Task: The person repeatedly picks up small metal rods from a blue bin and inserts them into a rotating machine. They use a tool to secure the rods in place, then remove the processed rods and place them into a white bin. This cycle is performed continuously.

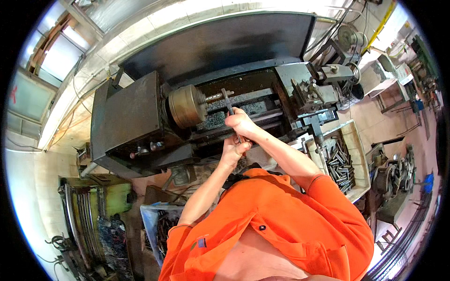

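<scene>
A slim dark measuring tool, seemingly a vernier caliper (pixel 229 105), runs between my two hands and the end of a thin shiny metal rod (pixel 213 97). The rod sticks out of the round brass-coloured chuck (pixel 183 107) of a lathe. My right hand (pixel 241 123) is closed around the tool's middle. Below it, my left hand (pixel 233 150) grips the lower end, its thumb on top. The tool's upper jaws cross the rod near its free end; whether they touch it cannot be made out.
The dark lathe headstock (pixel 126 119) stands left of the chuck, the carriage and tool post (pixel 314 93) to the right. Metal chips (pixel 255 107) cover the bed. A wooden box (pixel 360 161) holds several metal rods. A blue-white bin (pixel 149 220) sits at lower left.
</scene>
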Tool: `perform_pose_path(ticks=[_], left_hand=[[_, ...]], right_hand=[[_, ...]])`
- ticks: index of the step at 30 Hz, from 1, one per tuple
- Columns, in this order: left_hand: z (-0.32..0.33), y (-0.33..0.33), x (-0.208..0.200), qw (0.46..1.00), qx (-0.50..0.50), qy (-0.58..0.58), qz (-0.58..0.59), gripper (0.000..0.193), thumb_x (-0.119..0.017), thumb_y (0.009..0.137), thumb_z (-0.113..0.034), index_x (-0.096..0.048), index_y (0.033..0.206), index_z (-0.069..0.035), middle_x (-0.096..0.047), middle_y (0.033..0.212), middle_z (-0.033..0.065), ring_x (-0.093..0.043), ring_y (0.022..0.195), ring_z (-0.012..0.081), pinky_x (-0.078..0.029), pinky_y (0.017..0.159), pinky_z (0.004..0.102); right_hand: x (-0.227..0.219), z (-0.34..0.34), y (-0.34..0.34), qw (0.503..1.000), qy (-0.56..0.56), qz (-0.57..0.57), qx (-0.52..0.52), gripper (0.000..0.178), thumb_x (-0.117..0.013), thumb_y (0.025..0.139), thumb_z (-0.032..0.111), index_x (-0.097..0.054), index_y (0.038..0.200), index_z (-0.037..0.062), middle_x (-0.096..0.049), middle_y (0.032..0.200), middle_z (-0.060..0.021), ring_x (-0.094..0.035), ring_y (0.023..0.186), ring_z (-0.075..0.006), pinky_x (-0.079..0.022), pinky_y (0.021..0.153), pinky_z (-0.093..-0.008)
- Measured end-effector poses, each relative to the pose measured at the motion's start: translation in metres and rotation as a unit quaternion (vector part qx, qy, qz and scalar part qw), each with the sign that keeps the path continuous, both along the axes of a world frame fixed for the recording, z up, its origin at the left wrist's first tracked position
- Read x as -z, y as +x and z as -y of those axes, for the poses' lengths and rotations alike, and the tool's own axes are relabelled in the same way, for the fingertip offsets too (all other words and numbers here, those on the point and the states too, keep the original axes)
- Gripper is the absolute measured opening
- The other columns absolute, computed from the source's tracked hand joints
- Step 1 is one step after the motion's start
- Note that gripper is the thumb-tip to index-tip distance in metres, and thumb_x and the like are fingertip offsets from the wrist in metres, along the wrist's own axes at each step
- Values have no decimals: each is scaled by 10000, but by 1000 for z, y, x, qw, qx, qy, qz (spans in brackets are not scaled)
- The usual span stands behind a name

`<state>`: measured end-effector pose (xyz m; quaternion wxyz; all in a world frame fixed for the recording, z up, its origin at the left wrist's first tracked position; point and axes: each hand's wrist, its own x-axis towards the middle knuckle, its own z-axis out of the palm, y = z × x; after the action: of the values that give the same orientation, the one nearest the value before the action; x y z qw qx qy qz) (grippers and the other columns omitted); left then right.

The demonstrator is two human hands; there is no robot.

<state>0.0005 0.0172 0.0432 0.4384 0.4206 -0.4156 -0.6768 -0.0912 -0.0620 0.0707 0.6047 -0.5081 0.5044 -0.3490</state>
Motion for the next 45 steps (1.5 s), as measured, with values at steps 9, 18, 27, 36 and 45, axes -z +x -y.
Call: perform_pose_path(ticks=[9,18,27,36,45], left_hand=[[9,-11,4,999,53,7,12,354,-701,637,-250,-552,843,-4,-597,725,30,-559,630,95,-417,482,204],[-2,-27,13,978,70,-102,171,604,-730,481,-338,-497,919,7,-562,819,87,-561,730,176,-456,662,287],[-45,-53,-6,820,172,-318,444,859,-741,459,-358,-378,1128,41,-486,972,182,-501,954,336,-450,772,409],[-74,-92,-27,752,320,-318,481,961,-751,509,-445,-335,1211,62,-473,1090,205,-504,1000,334,-440,823,390],[-84,-32,0,845,300,-190,400,547,-644,700,-375,-536,1093,-10,-608,797,160,-603,715,269,-467,635,350]], right_hand=[[-11,-7,-21,997,50,50,34,147,-530,675,146,-490,731,16,-441,619,-13,-397,592,-103,-334,514,-280],[25,-40,-51,954,3,255,160,204,-447,636,10,-512,827,43,-487,681,-3,-448,621,-125,-370,591,-247],[5,-142,-91,925,-57,265,268,492,-458,666,-30,-471,1156,8,-591,984,-121,-560,689,-147,-430,577,-242],[28,-194,-139,881,-26,255,398,178,-432,780,26,-520,929,-16,-618,904,-156,-350,376,-72,-280,376,-217],[65,-274,-243,834,124,256,473,313,-412,852,217,-530,1017,-22,-631,879,-129,-273,419,-36,-272,384,-187]])
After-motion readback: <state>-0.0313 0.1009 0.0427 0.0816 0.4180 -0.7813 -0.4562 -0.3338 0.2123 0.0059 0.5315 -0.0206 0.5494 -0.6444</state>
